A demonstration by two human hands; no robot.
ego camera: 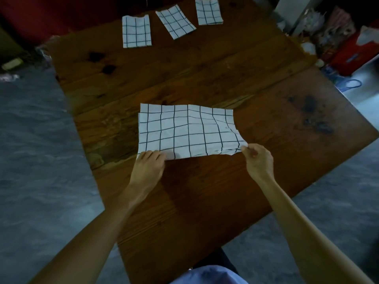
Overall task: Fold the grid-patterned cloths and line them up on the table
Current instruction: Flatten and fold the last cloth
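I'm seeing the left hand (149, 163) lying knuckles-up, fingers curling over the cloth's (185, 131) near left corner, while the right hand (258, 158) is pinching the near right corner. The white, black-gridded cloth is lying mid-table (266, 124), wrinkling rightward. Three folded cloths (136, 31) (175, 21) (208, 11) are lining the wooden table's far edge.

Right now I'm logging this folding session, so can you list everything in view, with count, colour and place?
Folded cloths: three, white with dark grid, in a row at the table's far edge.
Cloth being folded: one, white with dark grid, table middle.
Table: one, brown wood.
Clutter: several items, partly red, too blurred to name, on the floor at far right.
Floor: grey.
Left hand: grips the cloth's near left corner.
Right hand: pinches the cloth's near right corner.
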